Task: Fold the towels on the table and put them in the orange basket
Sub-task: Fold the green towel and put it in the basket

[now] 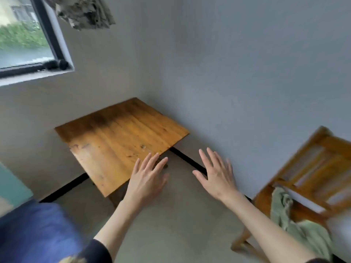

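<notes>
Green terry towel (296,221) (soft, light and limp, I'd judge) hangs off the wooden chair (311,166) at four o'clock, best pinched by two corners, while both hands, left hand (146,179) and right hand (216,177), hover spread and empty beside the bare wooden table (114,137).

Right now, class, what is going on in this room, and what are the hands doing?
A person holds both hands out in front, fingers spread and holding nothing: the left hand over the near corner of the wooden table, the right hand over the floor beside it. No towel shows on the tabletop. A green towel hangs crumpled over the wooden chair at the right. No orange basket is in view, so folding has not started.
</notes>
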A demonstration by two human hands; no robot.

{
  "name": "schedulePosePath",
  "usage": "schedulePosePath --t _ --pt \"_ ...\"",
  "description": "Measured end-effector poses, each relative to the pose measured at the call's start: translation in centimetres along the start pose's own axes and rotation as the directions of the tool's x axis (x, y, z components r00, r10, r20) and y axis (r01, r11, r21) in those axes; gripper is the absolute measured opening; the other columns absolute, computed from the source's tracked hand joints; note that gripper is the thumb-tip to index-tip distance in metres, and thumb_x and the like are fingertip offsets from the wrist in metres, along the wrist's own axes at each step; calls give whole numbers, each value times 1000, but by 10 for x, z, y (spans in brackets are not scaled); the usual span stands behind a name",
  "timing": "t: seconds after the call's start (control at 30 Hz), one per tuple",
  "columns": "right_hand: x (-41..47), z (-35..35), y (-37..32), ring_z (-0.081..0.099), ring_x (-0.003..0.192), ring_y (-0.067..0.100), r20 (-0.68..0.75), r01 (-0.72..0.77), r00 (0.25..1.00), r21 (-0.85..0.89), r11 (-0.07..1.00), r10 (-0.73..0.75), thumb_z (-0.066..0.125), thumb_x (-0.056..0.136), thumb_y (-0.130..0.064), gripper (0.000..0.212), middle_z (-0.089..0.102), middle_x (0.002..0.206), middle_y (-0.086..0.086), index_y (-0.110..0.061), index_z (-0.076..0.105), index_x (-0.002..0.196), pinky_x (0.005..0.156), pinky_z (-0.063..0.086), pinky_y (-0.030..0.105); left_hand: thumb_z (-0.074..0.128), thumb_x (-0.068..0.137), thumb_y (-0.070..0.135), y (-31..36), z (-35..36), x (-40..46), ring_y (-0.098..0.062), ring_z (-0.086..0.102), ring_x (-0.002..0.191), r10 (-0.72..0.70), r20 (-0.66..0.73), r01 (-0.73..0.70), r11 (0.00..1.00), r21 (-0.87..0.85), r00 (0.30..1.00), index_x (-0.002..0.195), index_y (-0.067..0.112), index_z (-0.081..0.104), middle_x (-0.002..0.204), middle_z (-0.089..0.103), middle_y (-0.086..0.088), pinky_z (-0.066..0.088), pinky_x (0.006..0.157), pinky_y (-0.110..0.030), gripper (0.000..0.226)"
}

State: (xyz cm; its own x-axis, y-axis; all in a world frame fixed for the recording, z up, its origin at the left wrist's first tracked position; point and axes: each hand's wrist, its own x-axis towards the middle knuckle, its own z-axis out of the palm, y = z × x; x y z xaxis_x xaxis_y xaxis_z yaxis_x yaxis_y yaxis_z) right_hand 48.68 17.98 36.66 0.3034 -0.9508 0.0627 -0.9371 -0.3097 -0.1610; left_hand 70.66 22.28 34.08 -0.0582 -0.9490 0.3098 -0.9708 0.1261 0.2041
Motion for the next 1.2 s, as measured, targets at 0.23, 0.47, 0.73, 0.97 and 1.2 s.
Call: schedulePosePath --t 0.23,0.47,0.73,0.97,1.2 --pt "-118 -20 148 27 140 27 -56 -343 938 -33 939 341 11 80 -66 80 26 153 7 -25 22 148 112 17 52 35 82 44 164 52 21 -29 52 123 313 77 -299 942 -154 946 126 21 57 130 58 -7 40 99 -51 54" --pt "-181 -10 257 13 144 21 -21 -577 817 0 817 577 30 95 -53 65 10 158 1 -27 6 150 116 14 48 35 86 42 290 121 39 -28 54 121 528 150 -477 834 -278 836 124 19 58 128 59 -6 42 98 -49 50" --pt "-173 39 373 25 141 23 62 -691 722 25 722 689 29 95 -51 62 26 153 6 -20 21 148 111 23 44 31 89 46 378 237 84 -26 51 125 618 336 -508 781 -363 711 128 21 55 131 57 -6 39 101 -48 52" --pt "-144 93 469 22 141 18 221 -762 643 91 641 733 39 96 -43 61 24 154 2 -22 15 148 113 22 36 36 86 40 436 332 125 -21 63 108 671 475 -565 739 -367 569 117 23 60 114 66 0 52 86 -45 42" --pt "-144 168 541 30 138 20 373 -827 555 149 542 744 41 96 -37 59 30 151 1 -19 18 147 109 32 42 83 62 17 467 431 137 -26 66 100 696 547 -639 692 -336 466 112 19 62 109 68 -6 56 77 -43 55"
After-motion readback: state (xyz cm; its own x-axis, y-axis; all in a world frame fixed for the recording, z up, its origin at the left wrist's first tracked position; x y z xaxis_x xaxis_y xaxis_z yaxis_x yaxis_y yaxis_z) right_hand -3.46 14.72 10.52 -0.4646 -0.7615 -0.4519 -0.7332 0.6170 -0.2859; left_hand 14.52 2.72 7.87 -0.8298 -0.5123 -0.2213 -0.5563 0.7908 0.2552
